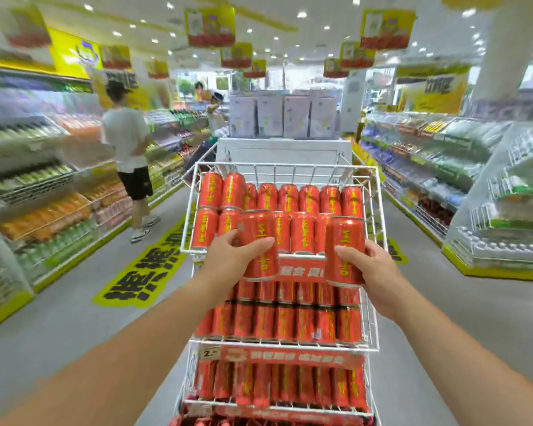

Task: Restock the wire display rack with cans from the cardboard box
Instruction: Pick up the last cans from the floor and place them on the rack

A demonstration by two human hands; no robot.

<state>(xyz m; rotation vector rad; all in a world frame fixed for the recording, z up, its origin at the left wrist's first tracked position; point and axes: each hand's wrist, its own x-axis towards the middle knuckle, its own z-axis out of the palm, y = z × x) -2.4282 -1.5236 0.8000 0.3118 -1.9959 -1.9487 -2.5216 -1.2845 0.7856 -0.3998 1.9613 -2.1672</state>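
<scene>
A white wire display rack (372,210) stands straight ahead with several tiers of red cans. Its top basket holds two rows of upright red cans (288,198). My left hand (231,256) grips one red can (259,241) upright, just in front of the top basket's front edge, left of centre. My right hand (371,272) grips a second red can (345,250) upright at the basket's front right corner. Lower tiers (283,324) are packed with the same cans. The cardboard box is out of sight.
Shop aisles run left and right of the rack, lined with stocked shelves (43,192). A person in a white shirt (128,155) stands at the left shelves. More people and stacked white boxes (283,115) are behind the rack. A yellow floor sticker (145,272) lies left.
</scene>
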